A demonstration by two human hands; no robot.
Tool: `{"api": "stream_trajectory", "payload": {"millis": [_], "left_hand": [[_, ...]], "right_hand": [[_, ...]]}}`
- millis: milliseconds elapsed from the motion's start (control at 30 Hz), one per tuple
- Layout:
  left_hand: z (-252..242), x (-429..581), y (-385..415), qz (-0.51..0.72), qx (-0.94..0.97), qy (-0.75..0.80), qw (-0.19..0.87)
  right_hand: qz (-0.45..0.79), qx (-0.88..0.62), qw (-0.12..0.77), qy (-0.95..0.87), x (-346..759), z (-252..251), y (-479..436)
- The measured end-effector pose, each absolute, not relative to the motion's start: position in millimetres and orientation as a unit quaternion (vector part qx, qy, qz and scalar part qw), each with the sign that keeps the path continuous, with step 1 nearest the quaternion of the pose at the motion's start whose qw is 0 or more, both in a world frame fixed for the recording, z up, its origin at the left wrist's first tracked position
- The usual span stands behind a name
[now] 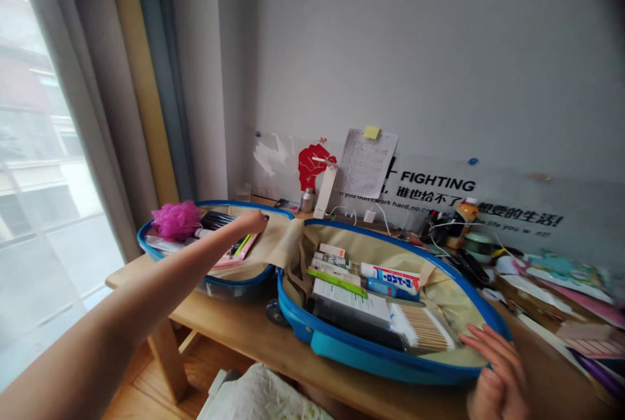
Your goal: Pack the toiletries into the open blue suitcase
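An open blue suitcase with a beige lining lies spread in two halves, left half (166, 254) and right half (361, 350). My left hand (252, 220) reaches into the left half, closed, at its far right side; what it holds, if anything, is hidden. Below it lie a pink-and-green flat pack (244, 247) and dark striped items (217, 220); a pink bath puff (176, 220) sits to the left. My right hand (498, 364) rests open at the right half's near right rim. Nearby are a pack of cotton swabs (430, 327), a toothpaste box (390, 275), a blue tube (393, 288) and a white box (349, 303).
The suitcase lies on a wooden table (234, 322). Behind it stand a white lamp (326, 192) and a small shaker bottle (306, 200). Cables, a drink bottle (461, 221) and papers clutter the right side. A cloth-covered seat (263, 397) is below; curtains hang left.
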State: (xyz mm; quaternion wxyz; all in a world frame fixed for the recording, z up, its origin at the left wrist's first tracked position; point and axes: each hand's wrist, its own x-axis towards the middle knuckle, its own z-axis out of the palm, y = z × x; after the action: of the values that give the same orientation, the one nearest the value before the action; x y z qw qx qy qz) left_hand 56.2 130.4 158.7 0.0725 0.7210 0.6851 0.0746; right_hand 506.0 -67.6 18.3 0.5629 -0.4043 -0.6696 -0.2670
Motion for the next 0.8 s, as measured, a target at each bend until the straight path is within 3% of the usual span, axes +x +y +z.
{"api": "stream_trajectory", "payload": {"millis": [200,467,800], "left_hand": [[134,27,127,-0.036,0.671,0.734,0.101],[127,28,121,-0.088,0.662,0.737,0.1],[157,44,107,-0.02,0.713,0.696,0.081]], "right_hand": [[-0.257,-0.409,0.571,-0.664,507,16,-67],[-0.267,-0.411,0.561,-0.667,506,18,-68],[-0.255,-0.411,0.564,-0.669,504,19,-69]]}}
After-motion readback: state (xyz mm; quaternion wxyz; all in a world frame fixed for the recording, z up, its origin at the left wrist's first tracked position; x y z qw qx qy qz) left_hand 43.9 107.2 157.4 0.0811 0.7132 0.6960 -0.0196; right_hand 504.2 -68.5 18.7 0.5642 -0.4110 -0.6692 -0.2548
